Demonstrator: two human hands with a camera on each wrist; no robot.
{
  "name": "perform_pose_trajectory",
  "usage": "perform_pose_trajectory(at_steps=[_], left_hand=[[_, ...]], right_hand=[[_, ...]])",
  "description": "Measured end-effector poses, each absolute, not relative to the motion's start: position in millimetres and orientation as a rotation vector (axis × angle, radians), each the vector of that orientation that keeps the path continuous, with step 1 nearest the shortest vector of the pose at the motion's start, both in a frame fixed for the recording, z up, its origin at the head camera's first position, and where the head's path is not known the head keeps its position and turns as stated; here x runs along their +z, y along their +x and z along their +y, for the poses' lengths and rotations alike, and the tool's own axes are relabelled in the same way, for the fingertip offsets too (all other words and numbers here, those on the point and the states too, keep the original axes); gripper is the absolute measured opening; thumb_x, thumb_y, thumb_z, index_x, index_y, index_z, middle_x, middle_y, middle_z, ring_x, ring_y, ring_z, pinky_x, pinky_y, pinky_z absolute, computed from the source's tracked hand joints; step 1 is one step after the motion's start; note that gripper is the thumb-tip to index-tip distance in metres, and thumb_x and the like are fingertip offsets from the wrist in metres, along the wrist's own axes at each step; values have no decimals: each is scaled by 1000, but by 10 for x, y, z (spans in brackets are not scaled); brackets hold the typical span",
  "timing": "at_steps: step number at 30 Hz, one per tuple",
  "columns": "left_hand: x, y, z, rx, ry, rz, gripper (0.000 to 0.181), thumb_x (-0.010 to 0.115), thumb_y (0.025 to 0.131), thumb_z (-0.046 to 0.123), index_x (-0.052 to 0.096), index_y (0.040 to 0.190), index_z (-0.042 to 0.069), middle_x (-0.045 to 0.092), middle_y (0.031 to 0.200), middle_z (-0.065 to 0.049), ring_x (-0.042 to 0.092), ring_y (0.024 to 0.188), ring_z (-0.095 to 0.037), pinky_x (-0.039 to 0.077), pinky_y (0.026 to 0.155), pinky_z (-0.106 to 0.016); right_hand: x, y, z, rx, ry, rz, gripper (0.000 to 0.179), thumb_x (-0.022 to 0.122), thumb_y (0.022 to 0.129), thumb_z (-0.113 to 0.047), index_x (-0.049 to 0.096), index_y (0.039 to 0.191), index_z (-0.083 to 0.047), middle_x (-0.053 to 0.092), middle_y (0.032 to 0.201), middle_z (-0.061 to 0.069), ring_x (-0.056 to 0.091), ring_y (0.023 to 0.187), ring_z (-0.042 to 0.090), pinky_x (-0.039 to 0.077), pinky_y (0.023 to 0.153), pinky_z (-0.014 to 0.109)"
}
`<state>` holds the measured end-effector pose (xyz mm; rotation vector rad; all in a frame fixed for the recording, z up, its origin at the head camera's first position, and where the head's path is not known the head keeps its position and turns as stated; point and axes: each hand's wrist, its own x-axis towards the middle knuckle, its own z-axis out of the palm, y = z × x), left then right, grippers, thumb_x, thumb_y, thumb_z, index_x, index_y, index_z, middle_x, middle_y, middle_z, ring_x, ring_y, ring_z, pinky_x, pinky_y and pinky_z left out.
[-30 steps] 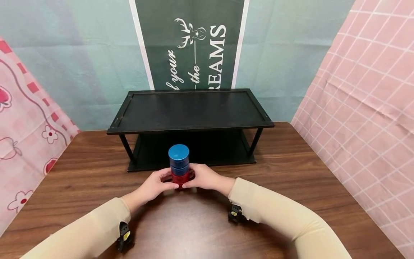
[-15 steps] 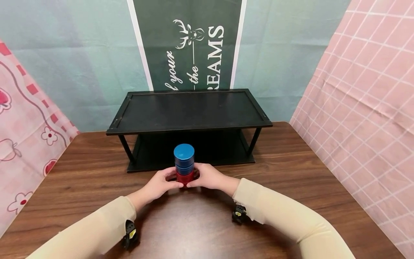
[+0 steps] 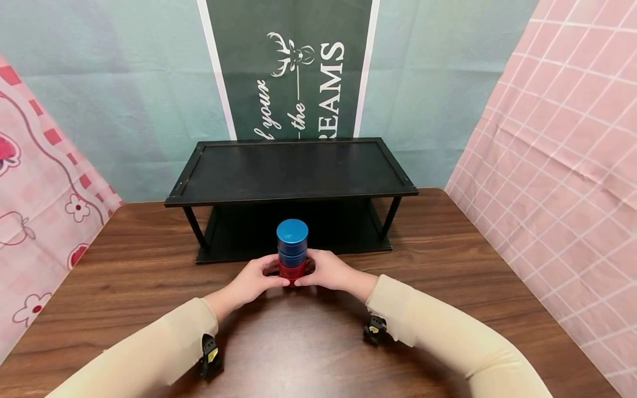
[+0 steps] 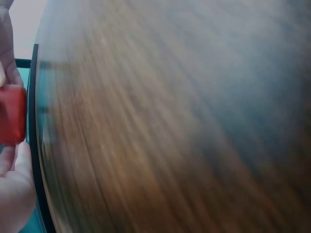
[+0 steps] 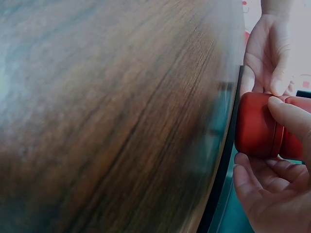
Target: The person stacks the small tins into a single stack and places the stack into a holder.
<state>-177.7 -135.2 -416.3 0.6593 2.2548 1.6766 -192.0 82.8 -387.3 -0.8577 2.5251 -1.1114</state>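
Note:
In the head view, a blue round lidded canister stands upright on a red round canister, in front of the black two-tier shelf. My left hand holds the red canister from its left side, thumb toward me. From the other side my right hand grips the same canister, and the two thumbs nearly meet at its front. The right wrist view shows the red canister's smooth side and a seam round it, between both hands. Whether its base touches the table cannot be told.
The black shelf stands at the back of the wooden table, its lower tier just behind the canisters. Patterned pink cloths hang on both sides. A green cloth with a dark lettered panel covers the back.
Both hands and the stacked canisters have moved steadily to the right along the shelf's front. The grip of both hands and the stack's order look unchanged.

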Motion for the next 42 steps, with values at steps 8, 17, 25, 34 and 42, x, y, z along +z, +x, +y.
perform_pose_trajectory(at_steps=[8, 17, 25, 34, 42], left_hand=[[-4161, -1786, -1288, 1679, 654, 2249, 55, 70, 84, 15, 48, 133, 1, 55, 128, -15, 51, 118, -30, 38, 100, -48], [-4128, -1785, -1210, 1684, 652, 2241, 55, 71, 83, 15, 49, 132, 2, 55, 128, -15, 51, 118, -30, 39, 99, -47], [-4160, -1804, -1183, 1680, 668, 2247, 55, 71, 83, 15, 49, 131, 1, 56, 127, -15, 52, 116, -31, 40, 98, -47], [-4150, -1831, -1146, 1674, 702, 2267, 53, 70, 84, 14, 50, 130, -2, 56, 126, -17, 53, 115, -32, 40, 98, -48], [-4090, -1816, -1122, 1676, 675, 2270, 53, 71, 83, 14, 50, 129, -1, 56, 126, -17, 53, 114, -32, 42, 97, -46]], right_hand=[[-3898, -1925, 899, -1126, -861, 2527, 50, 76, 79, -19, 55, 121, -4, 64, 112, 8, 62, 96, 19, 50, 86, 33], [-3882, -1927, 974, -1131, -848, 2531, 49, 76, 79, -19, 55, 121, -4, 64, 111, 8, 62, 95, 18, 51, 85, 33], [-3903, -1911, 1008, -1125, -822, 2540, 48, 76, 79, -19, 55, 121, -4, 64, 111, 8, 62, 95, 19, 50, 85, 33], [-3883, -1903, 1050, -1162, -814, 2540, 48, 75, 80, -19, 55, 121, -5, 64, 111, 7, 61, 97, 19, 50, 86, 34], [-3850, -1895, 1072, -1191, -808, 2529, 48, 75, 80, -19, 55, 121, -5, 63, 111, 7, 61, 97, 19, 50, 86, 34]])
